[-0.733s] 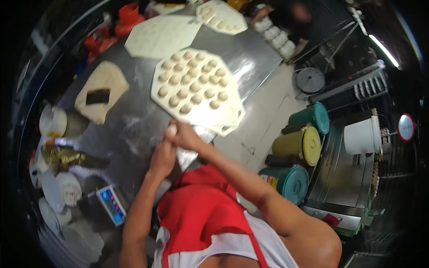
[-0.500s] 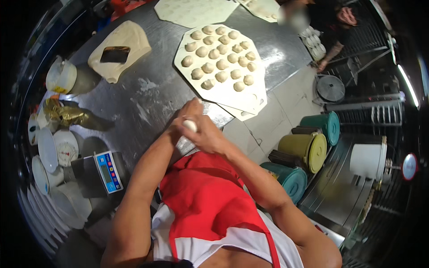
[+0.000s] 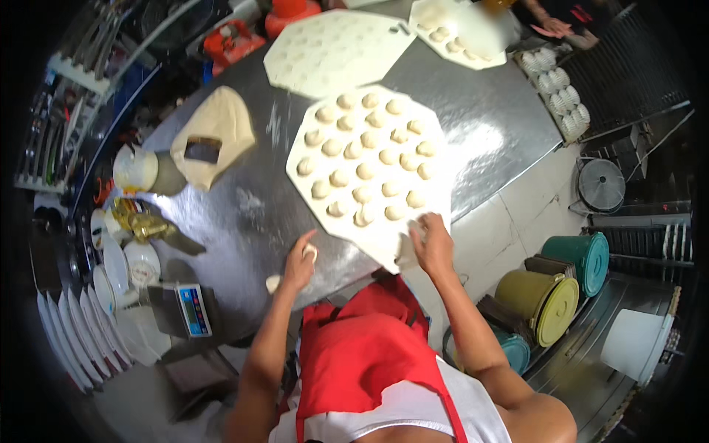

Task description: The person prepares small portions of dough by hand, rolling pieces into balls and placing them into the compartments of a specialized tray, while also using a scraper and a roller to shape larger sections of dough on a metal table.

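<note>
Standing at a floured steel table (image 3: 221,221), a person in a red apron (image 3: 369,354) works dough. A white tray (image 3: 377,244) of dough balls lies just ahead — the right hand (image 3: 432,247) grips its near edge, fingers curled. Left of it, the left hand (image 3: 299,266) pinches a small dough piece (image 3: 311,253); another lump (image 3: 273,283) lies beside it.

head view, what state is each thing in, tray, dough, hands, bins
white octagonal tray: flat on the steel table, rows filled with dough balls
big beige dough slab: lying flat, dark scraper on it
small dough ball: pinched in left hand
right hand: gripping the tray's near edge
olive round bin: lid on
teal round bin: lid on
digital scale: display lit
</note>
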The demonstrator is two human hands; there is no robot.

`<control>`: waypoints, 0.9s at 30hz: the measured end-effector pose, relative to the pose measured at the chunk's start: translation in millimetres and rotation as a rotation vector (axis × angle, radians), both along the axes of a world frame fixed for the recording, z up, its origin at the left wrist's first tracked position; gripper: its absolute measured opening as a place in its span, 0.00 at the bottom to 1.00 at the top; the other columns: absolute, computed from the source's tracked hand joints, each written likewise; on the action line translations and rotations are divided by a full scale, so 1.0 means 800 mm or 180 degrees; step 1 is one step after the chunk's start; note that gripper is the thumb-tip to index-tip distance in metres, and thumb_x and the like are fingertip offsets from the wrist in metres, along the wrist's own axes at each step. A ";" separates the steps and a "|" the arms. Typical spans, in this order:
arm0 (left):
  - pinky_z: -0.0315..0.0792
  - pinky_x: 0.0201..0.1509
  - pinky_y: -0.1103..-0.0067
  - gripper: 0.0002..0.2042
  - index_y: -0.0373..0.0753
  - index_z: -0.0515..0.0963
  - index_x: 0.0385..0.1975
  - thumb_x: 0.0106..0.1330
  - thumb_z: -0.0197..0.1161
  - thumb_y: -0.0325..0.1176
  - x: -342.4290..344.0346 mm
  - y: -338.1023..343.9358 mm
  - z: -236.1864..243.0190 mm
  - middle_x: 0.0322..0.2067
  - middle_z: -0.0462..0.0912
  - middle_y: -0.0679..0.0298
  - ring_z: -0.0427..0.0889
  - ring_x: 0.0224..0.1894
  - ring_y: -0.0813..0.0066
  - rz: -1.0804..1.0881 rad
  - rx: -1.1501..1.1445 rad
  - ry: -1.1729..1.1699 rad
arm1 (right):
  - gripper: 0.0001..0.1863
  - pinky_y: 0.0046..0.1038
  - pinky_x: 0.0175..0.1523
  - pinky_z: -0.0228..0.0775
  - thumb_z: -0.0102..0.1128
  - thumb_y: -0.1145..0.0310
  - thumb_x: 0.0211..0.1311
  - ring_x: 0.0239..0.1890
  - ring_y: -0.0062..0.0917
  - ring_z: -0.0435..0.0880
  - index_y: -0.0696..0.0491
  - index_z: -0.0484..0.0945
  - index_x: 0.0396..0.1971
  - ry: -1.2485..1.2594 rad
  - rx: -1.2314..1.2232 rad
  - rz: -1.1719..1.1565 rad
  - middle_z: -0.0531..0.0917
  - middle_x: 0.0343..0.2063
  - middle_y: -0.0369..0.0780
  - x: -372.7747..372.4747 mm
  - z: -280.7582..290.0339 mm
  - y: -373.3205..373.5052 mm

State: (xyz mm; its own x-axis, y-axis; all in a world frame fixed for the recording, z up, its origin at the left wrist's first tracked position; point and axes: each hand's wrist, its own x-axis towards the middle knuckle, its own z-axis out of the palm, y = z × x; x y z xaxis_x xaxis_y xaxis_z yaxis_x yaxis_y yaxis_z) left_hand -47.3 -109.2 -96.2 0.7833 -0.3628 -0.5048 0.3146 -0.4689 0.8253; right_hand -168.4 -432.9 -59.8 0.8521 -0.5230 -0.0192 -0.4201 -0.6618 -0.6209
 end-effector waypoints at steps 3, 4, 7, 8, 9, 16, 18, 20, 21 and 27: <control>0.80 0.35 0.80 0.36 0.47 0.64 0.79 0.68 0.48 0.18 -0.012 -0.001 -0.015 0.53 0.79 0.62 0.80 0.35 0.76 -0.0460 -0.0185 -0.0470 | 0.27 0.48 0.45 0.77 0.78 0.61 0.59 0.38 0.51 0.85 0.58 0.72 0.49 0.0626 -0.0133 -0.0741 0.83 0.44 0.51 -0.061 -0.021 -0.048; 0.81 0.36 0.80 0.35 0.45 0.63 0.79 0.69 0.48 0.18 -0.014 -0.011 -0.014 0.54 0.78 0.62 0.81 0.38 0.75 -0.0500 -0.0102 -0.0317 | 0.26 0.48 0.46 0.77 0.76 0.61 0.59 0.38 0.52 0.85 0.59 0.73 0.48 0.0723 0.0375 -0.0908 0.83 0.41 0.54 -0.062 -0.027 -0.055; 0.81 0.37 0.79 0.35 0.41 0.61 0.80 0.70 0.51 0.20 -0.007 -0.006 -0.007 0.52 0.80 0.62 0.82 0.39 0.76 -0.0696 0.0048 -0.0457 | 0.22 0.46 0.45 0.78 0.73 0.64 0.58 0.37 0.49 0.87 0.61 0.73 0.42 0.0435 0.0921 -0.1211 0.84 0.34 0.54 -0.046 -0.090 -0.049; 0.81 0.37 0.79 0.35 0.41 0.61 0.80 0.70 0.51 0.20 0.000 0.000 -0.001 0.52 0.80 0.62 0.82 0.39 0.76 -0.0695 -0.0020 -0.0599 | 0.19 0.43 0.43 0.79 0.72 0.66 0.58 0.36 0.44 0.89 0.62 0.72 0.37 0.0244 0.0964 -0.1263 0.84 0.30 0.53 -0.030 -0.116 -0.049; 0.81 0.37 0.79 0.35 0.41 0.60 0.80 0.70 0.51 0.20 0.001 0.005 0.008 0.50 0.81 0.62 0.82 0.36 0.77 -0.0580 -0.0016 -0.0223 | 0.19 0.43 0.43 0.79 0.72 0.66 0.58 0.36 0.44 0.89 0.62 0.72 0.37 0.0129 0.0908 -0.1263 0.84 0.30 0.53 -0.022 -0.126 -0.053; 0.78 0.30 0.77 0.31 0.46 0.64 0.78 0.74 0.50 0.22 0.035 0.010 -0.036 0.39 0.84 0.60 0.79 0.23 0.75 -0.0867 -0.0290 0.0254 | 0.07 0.33 0.22 0.73 0.60 0.70 0.65 0.17 0.31 0.81 0.58 0.76 0.31 -0.1041 0.1206 -0.1840 0.83 0.22 0.44 -0.061 -0.099 -0.113; 0.77 0.26 0.76 0.26 0.47 0.70 0.73 0.75 0.49 0.22 0.031 0.015 -0.028 0.36 0.83 0.58 0.79 0.23 0.75 -0.0567 -0.0490 0.0593 | 0.09 0.28 0.16 0.60 0.55 0.72 0.70 0.11 0.22 0.69 0.52 0.73 0.27 -0.1821 0.3108 -0.2441 0.74 0.16 0.34 -0.078 -0.066 -0.115; 0.77 0.25 0.76 0.24 0.46 0.72 0.70 0.75 0.48 0.24 0.024 0.009 -0.022 0.38 0.81 0.59 0.80 0.26 0.73 -0.0524 -0.0544 0.0556 | 0.16 0.24 0.14 0.50 0.56 0.73 0.71 0.10 0.16 0.60 0.45 0.67 0.22 -0.2491 0.3827 -0.2926 0.65 0.13 0.28 -0.126 -0.068 -0.134; 0.76 0.24 0.76 0.22 0.45 0.74 0.67 0.75 0.46 0.27 0.022 0.020 -0.028 0.38 0.80 0.59 0.79 0.26 0.72 -0.0232 -0.0838 0.0443 | 0.21 0.22 0.15 0.48 0.60 0.73 0.70 0.11 0.14 0.59 0.41 0.62 0.18 -0.2497 0.3706 -0.3099 0.62 0.13 0.26 -0.143 -0.071 -0.132; 0.71 0.23 0.71 0.12 0.40 0.81 0.41 0.73 0.48 0.32 -0.015 -0.024 -0.017 0.24 0.80 0.59 0.78 0.16 0.72 -0.0699 0.0011 -0.0817 | 0.15 0.22 0.14 0.48 0.51 0.60 0.78 0.12 0.15 0.60 0.43 0.69 0.26 -0.2834 0.3328 -0.3817 0.64 0.15 0.26 -0.308 -0.119 -0.210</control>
State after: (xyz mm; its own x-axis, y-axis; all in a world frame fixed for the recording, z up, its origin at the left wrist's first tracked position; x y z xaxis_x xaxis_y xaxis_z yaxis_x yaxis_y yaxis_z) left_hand -59.7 -128.2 -110.1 0.7884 -0.5355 -0.3027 -0.0122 -0.5055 0.8627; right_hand -414.8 -601.3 -155.1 0.0056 -0.8633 -0.5046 0.3286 0.4782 -0.8145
